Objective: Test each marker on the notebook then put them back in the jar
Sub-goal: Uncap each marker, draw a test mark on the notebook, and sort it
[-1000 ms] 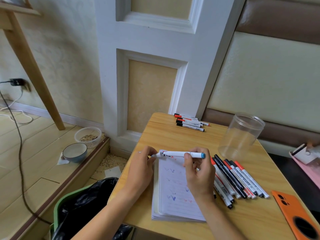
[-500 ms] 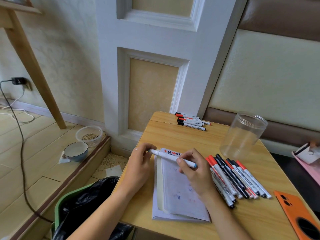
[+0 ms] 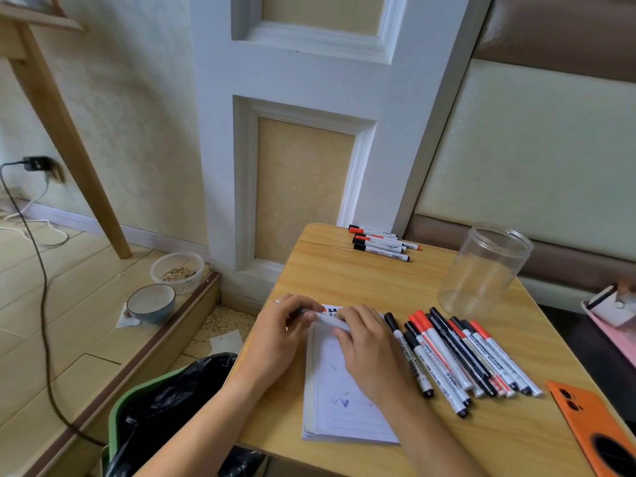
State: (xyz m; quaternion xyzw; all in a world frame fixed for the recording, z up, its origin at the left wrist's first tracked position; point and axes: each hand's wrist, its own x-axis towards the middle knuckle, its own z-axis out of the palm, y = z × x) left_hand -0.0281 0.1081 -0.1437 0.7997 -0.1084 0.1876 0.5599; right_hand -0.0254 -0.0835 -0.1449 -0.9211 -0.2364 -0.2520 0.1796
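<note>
Crosswise, marker (image 3: 330, 321) spans both grips

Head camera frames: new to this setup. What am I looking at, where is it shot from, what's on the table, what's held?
No robot here: a person works bare-handed, filmed by one wide-angle camera worn on their head, looking forward and down. The wooden table carries an open notebook with a few ink marks, a row of markers to its right, a smaller group of markers at the far edge, a clear jar with nothing in it, and an orange phone case at the near right corner. The left hand and right hand both grip one white marker over the top of the notebook; whether its cap is going on or off cannot be told.
</note>
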